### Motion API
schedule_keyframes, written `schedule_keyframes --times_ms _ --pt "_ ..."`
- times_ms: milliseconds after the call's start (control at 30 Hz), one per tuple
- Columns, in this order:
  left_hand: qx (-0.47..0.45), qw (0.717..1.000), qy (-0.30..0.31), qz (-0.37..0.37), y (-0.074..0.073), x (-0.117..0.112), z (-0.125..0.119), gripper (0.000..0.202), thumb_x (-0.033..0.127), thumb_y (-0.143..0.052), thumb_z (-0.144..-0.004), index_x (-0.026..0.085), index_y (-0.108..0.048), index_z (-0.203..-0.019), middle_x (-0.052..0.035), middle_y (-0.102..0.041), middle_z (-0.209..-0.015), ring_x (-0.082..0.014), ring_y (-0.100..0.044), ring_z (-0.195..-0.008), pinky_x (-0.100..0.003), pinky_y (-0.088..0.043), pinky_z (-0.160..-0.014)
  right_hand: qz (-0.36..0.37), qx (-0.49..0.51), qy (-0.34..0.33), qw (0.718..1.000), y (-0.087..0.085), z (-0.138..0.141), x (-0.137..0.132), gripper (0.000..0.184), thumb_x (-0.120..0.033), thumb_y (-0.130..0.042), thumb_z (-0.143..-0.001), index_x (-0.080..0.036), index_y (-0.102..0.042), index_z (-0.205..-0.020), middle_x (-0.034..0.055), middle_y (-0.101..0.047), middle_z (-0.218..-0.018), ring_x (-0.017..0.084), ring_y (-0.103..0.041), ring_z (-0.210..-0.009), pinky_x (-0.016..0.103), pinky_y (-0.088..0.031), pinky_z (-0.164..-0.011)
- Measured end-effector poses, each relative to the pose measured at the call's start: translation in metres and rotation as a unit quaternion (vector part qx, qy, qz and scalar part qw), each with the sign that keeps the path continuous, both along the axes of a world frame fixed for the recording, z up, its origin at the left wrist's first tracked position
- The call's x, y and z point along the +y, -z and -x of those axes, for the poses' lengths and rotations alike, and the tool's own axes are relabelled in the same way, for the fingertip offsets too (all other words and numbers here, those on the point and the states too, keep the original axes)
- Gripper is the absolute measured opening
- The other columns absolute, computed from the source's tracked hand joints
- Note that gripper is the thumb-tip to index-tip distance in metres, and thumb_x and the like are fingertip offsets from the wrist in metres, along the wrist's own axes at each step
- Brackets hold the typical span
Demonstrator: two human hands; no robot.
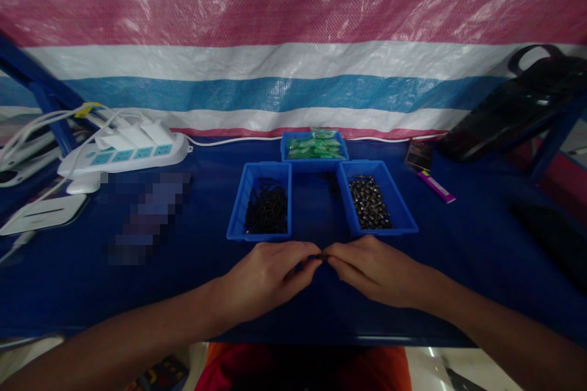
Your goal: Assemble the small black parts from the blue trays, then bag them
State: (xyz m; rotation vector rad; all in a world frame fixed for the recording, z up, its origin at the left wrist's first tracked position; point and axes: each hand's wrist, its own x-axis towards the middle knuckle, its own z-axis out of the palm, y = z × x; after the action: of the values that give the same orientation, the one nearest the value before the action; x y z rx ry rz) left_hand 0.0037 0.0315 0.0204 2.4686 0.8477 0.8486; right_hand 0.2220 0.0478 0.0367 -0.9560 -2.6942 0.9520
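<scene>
My left hand [273, 272] and my right hand [378, 269] meet fingertip to fingertip above the blue table, just in front of the bins. Both are closed in a pinch around a small dark piece [322, 256], mostly hidden by the fingers; its kind is too small to make out. Beyond my left hand, a blue bin [235, 211] holds many thin black pieces [268, 208]. A second blue bin [401, 208], past my right hand, contains small shiny metallic parts [368, 201]. Farther back, a smaller blue bin [316, 165] is filled with green packets [316, 145].
A white power strip [123, 156] with chargers and cables lies back left. Some black pieces [331, 182] lie between the bins. On the right are a purple packet [436, 187], a dark small box [419, 154] and a black bottle [509, 110]. A striped sheet [293, 61] hangs behind.
</scene>
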Motion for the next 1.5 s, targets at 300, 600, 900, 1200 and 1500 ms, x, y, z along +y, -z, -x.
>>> schedule_keyframes --times_ms 300,600,900,1200,1500 --pt "0.050 0.990 0.053 -0.121 -0.024 0.010 0.016 0.013 0.018 -0.050 -0.092 0.015 -0.055 -0.104 -0.0003 -0.066 -0.076 -0.0097 -0.059 -0.061 -0.020 -0.045 -0.054 -0.243 -0.052 -0.060 0.967 -0.028 0.002 -0.018 0.025 -0.020 -0.036 -0.096 -0.015 -0.060 -0.093 0.0031 -0.064 -0.074 0.012 -0.058 -0.063 0.024 -0.040 -0.058" --pt "0.150 0.966 -0.186 -0.099 -0.032 0.052 0.048 0.020 0.022 -0.049 -0.089 0.018 -0.059 -0.106 -0.0025 -0.065 -0.082 -0.0185 -0.059 -0.080 -0.031 -0.049 -0.075 -0.375 -0.242 -0.030 0.894 -0.052 0.014 0.061 0.015 -0.013 -0.052 -0.088 -0.017 -0.065 -0.093 0.0078 -0.066 -0.090 0.020 -0.057 -0.087 0.031 -0.038 -0.076" --pt "0.130 0.968 -0.213 -0.036 -0.008 0.071 0.055 0.027 0.028 -0.052 -0.085 0.017 -0.060 -0.108 -0.0086 -0.055 -0.110 -0.0247 -0.050 -0.108 -0.042 -0.042 -0.097 -0.315 -0.395 -0.025 0.863 -0.026 0.049 0.073 0.017 -0.007 -0.054 -0.084 -0.013 -0.069 -0.086 0.0124 -0.070 -0.087 0.025 -0.061 -0.086 0.035 -0.036 -0.076" --pt "0.093 0.968 -0.235 -0.010 -0.010 0.077 0.053 0.022 0.029 -0.051 -0.085 0.017 -0.063 -0.100 -0.0076 -0.058 -0.104 -0.0241 -0.051 -0.105 -0.041 -0.041 -0.097 -0.298 -0.343 -0.033 0.890 -0.021 0.045 0.078 0.018 -0.006 -0.052 -0.085 -0.011 -0.067 -0.092 0.0132 -0.069 -0.089 0.025 -0.065 -0.084 0.033 -0.043 -0.071" --pt "0.070 0.971 -0.228 0.006 -0.013 0.082 0.054 0.022 0.027 -0.046 -0.088 0.017 -0.063 -0.097 -0.0067 -0.059 -0.102 -0.0221 -0.053 -0.104 -0.038 -0.040 -0.098 -0.270 -0.313 -0.019 0.910 -0.011 0.043 0.074 0.019 -0.006 -0.048 -0.086 -0.010 -0.065 -0.093 0.0130 -0.065 -0.088 0.021 -0.065 -0.080 0.029 -0.046 -0.069"
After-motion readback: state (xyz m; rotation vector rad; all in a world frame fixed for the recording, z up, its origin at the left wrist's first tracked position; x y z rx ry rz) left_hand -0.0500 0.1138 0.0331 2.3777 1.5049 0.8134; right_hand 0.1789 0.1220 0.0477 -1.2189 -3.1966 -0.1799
